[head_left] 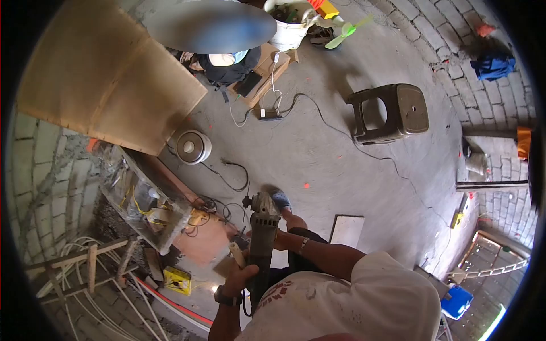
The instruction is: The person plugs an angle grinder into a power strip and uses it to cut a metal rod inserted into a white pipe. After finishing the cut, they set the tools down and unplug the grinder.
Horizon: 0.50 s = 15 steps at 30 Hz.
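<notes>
Angle grinder (263,233) is in front of the white shirt (347,301). Left hand (242,277) grips its rear body; right hand (281,240) is by its middle (fingers mostly hidden, can't tell the grip). Stool (410,108) lies tipped on the floor (284,153).

You have a moderately lit view with bright daylight at the lower right edge. Note the soft shadow beside the stool (414,108) and the faint sheen on the wooden panel (122,85). Expect curved fisheye distortion, black corners and one blurred oval at the top.
</notes>
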Motion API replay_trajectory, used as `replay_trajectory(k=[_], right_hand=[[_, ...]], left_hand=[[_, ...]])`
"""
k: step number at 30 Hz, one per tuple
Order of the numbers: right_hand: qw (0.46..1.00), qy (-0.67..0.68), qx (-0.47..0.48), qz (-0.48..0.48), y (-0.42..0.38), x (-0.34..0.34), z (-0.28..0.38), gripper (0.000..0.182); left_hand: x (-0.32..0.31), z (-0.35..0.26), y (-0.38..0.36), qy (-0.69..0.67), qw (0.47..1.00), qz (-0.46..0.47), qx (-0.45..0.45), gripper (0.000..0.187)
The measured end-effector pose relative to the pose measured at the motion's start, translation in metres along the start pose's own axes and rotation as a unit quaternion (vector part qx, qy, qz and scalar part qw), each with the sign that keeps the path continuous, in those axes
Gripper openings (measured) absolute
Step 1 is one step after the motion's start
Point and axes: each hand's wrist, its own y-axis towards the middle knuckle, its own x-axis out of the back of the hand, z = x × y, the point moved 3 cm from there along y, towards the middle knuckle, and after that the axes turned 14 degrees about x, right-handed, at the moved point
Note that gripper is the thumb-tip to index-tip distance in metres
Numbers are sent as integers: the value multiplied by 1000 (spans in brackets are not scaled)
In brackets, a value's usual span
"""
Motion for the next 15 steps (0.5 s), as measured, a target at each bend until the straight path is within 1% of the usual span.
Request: replay_trajectory(k=[1,3,4,5,6,8,10,11,13,14,15], right_hand=[[996,72,35,32,3,-4,3,42],[984,147,73,65,7,3,-11,59],[983,101,69,135,11,10,-46,43],[975,54,64,203,11,10,-62,39],[975,57,68,204,6,8,-53,39],[951,16,15,308,-8,6,-40,35],[913,-24,-38,406,-21,8,-38,34],[911,-16,-6,413,-27,5,-38,36],[904,0,57,423,-37,2,-44,41],[908,-4,65,414,-41,6,-40,49],[928,-7,50,369,-39,12,-25,56]], left_hand=[[-9,-9,-2,8,1000,-5,3,58],[-27,-25,-5,1,1000,-3,-5,57],[-34,-31,-6,6,1000,-6,-3,57],[-40,-38,-5,10,1000,-11,-24,57],[-46,-45,-5,13,999,-16,-44,56],[-55,-58,-4,11,999,-13,-45,56],[-58,-67,-6,-4,999,-11,-41,56],[-58,-70,-7,-2,999,-13,-34,56],[-52,-79,-5,-39,997,-19,-59,60],[-49,-83,-3,-57,996,-15,-67,62],[-47,-84,-1,-93,994,1,-51,64]])
